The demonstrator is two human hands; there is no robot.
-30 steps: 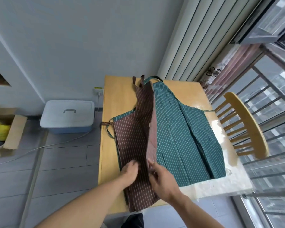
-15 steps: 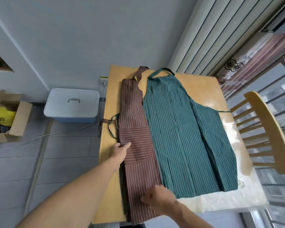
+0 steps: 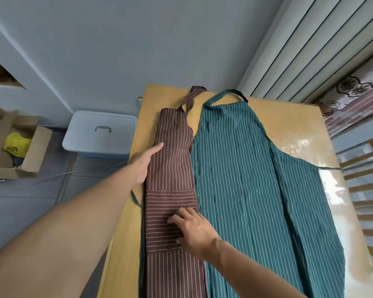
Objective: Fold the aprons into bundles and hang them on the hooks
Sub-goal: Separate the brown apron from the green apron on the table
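Note:
A brown striped apron [image 3: 170,168] lies folded into a long narrow strip on the left side of the wooden table [image 3: 166,93]. It overlaps the left edge of a green striped apron [image 3: 256,179] spread flat beside it. My left hand [image 3: 143,162] rests flat with straight fingers along the strip's left edge, about halfway up. My right hand [image 3: 192,229] presses down on the pocket area of the brown apron, fingers spread. A green tie string [image 3: 135,198] pokes out at the table's left edge. No hooks are in view.
A pale blue lidded storage box [image 3: 99,132] stands on the floor left of the table. Further left sits an open cardboard box [image 3: 28,151] holding something yellow. A wooden chair [image 3: 370,179] stands at the right, by the window and curtain.
My left hand slid up the brown apron's left edge toward the bib. My right hand moved from the lower hem up onto the pocket. The brown apron now lies folded narrow and flat.

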